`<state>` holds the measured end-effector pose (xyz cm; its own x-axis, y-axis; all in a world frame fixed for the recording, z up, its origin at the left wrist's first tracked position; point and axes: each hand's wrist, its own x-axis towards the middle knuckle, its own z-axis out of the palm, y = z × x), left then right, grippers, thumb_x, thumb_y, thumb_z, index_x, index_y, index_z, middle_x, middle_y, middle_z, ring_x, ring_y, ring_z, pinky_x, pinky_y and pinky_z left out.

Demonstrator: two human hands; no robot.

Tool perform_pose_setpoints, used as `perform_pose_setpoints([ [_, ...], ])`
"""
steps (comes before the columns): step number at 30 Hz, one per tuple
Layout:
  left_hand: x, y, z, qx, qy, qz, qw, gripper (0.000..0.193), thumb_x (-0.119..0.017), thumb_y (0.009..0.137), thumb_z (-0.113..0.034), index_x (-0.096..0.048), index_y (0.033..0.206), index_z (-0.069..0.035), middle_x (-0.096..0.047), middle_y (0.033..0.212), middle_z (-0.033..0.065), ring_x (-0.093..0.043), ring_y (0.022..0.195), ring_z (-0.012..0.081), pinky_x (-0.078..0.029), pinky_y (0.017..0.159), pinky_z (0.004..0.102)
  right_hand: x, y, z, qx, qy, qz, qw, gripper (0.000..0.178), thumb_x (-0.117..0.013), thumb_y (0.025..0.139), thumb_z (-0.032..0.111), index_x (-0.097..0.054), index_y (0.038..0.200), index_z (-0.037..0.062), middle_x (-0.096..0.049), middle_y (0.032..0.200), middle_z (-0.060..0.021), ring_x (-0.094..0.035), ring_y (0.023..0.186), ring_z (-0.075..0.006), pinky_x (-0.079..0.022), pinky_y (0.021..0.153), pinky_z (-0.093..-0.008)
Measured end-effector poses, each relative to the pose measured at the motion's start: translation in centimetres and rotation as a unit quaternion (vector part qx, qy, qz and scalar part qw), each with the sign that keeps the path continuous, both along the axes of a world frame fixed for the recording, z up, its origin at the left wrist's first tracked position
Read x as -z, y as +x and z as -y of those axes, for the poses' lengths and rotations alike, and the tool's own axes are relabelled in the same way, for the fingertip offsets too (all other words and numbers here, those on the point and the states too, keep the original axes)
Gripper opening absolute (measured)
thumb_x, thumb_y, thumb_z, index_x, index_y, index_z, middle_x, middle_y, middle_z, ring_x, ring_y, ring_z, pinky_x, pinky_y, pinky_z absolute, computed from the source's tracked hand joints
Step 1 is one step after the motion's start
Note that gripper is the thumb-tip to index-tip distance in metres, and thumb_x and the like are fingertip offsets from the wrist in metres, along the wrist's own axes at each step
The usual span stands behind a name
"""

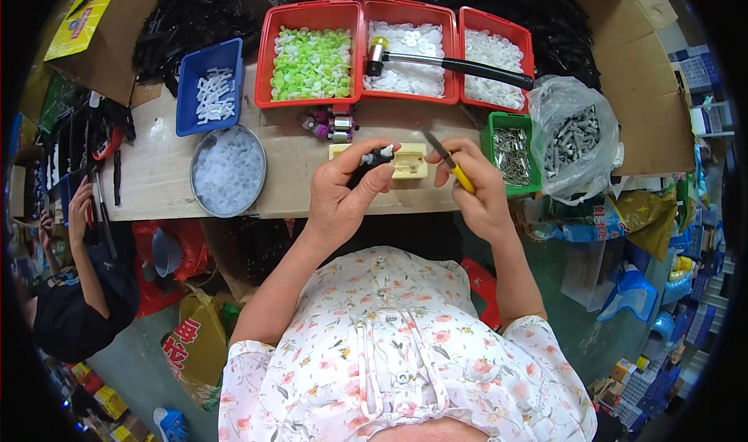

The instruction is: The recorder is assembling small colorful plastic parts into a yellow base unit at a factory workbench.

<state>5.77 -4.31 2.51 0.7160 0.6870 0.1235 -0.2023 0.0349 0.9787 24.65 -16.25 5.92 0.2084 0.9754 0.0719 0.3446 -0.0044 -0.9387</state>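
Note:
My left hand (341, 196) is closed on a small black plastic part (375, 160) with a white tip, pinched between thumb and fingers. My right hand (485, 196) grips a small knife (446, 158) with a yellow handle, its dark blade pointing up and left. A gap separates the blade from the black part. Below and between my hands, a cream-coloured block with recesses (411, 164) lies near the table's front edge, its left portion partly hidden by my left hand. Just beyond it stands a small metal and purple device (340, 124).
Red bins (310, 101) of green and white plastic pieces line the back, a hammer (467, 68) across two. A blue bin (185, 103) and round metal bowl (262, 178) stand left. A green bin (535, 155) and clear bag (565, 91) hold metal parts, right. Another person's hand (79, 210) works far left.

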Motion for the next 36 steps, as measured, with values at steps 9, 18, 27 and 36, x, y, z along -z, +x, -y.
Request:
perform_pose_setpoints([
  [9, 0.0, 0.4, 1.0, -0.031, 0.084, -0.029, 0.996, 0.025, -0.066, 0.096, -0.015, -0.063, 0.114, 0.002, -0.060, 0.081, 0.0019, -0.050, 0.069, 0.0083, -0.043, 0.062, 0.0236, 0.6, -0.4, 0.6, -0.022, 0.087, 0.328, 0.940, 0.026, -0.051, 0.066, -0.015, -0.055, 0.089, -0.0036, -0.055, 0.108, -0.0184, -0.057, 0.096, -0.0371, -0.047, 0.083, -0.0402],
  [18, -0.4, -1.3, 0.2, 0.095, -0.017, -0.063, 0.993, 0.026, -0.066, 0.097, -0.021, -0.063, 0.109, 0.002, -0.057, 0.072, 0.0011, -0.049, 0.060, 0.0072, -0.040, 0.053, 0.0237, 0.4, -0.4, 1.3, -0.068, 0.093, 0.379, 0.918, 0.021, -0.058, 0.064, -0.012, -0.047, 0.079, -0.0020, -0.055, 0.097, -0.0177, -0.057, 0.086, -0.0355, -0.045, 0.074, -0.0416],
  [27, -0.5, -4.1, -1.0, 0.346, -0.358, 0.050, 0.866, 0.037, -0.072, 0.090, -0.028, -0.063, 0.101, 0.007, -0.059, 0.067, 0.0086, -0.054, 0.054, 0.0144, -0.041, 0.049, 0.0283, -1.3, -1.7, 1.2, -0.150, 0.154, 0.390, 0.896, 0.016, -0.064, 0.066, 0.004, -0.052, 0.076, 0.0037, -0.058, 0.093, -0.0103, -0.058, 0.081, -0.0257, -0.044, 0.069, -0.0372],
  [36, -1.4, -10.2, -1.9, 0.304, -0.258, -0.208, 0.893, 0.027, -0.063, 0.097, -0.023, -0.065, 0.108, 0.001, -0.060, 0.069, 0.0032, -0.059, 0.062, 0.0104, -0.051, 0.059, 0.0257, 0.1, -2.0, -0.9, -0.193, 0.188, 0.375, 0.887, 0.019, -0.067, 0.065, -0.001, -0.052, 0.077, 0.0002, -0.058, 0.100, -0.0158, -0.059, 0.089, -0.0324, -0.046, 0.076, -0.0415],
])
